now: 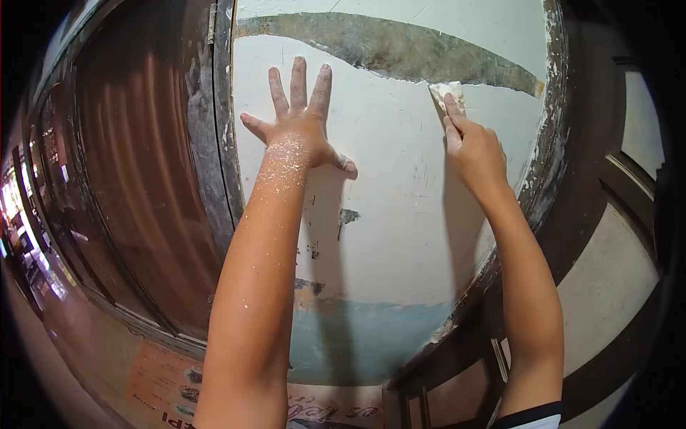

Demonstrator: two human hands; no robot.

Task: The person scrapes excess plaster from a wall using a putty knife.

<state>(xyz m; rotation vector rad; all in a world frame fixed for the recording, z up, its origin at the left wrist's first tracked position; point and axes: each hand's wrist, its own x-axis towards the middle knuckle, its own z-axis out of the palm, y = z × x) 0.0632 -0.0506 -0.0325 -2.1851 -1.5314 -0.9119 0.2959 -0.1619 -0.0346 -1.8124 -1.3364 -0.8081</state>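
My left hand [296, 129] rests with fingers spread on a white painted panel [393, 179]. Pale flakes cling to its wrist and forearm. In my right hand [475, 150] is a scraper [448, 96] coated with white residue, gripped with one finger stretched along it. The blade touches the panel at the ragged lower border of a bare grey-brown strip [400, 50]. Its handle is mostly hidden by my fingers. Small dark bare spots [349, 217] show lower on the panel, above a blue-green band [364, 336].
Worn dark frame edges [223, 129] border the panel, with a hinge at the upper left. A brown wooden door or window panel [143, 179] stands on the left, and dark framing with pale panes [614, 279] on the right. Printed cardboard [161, 382] lies below.
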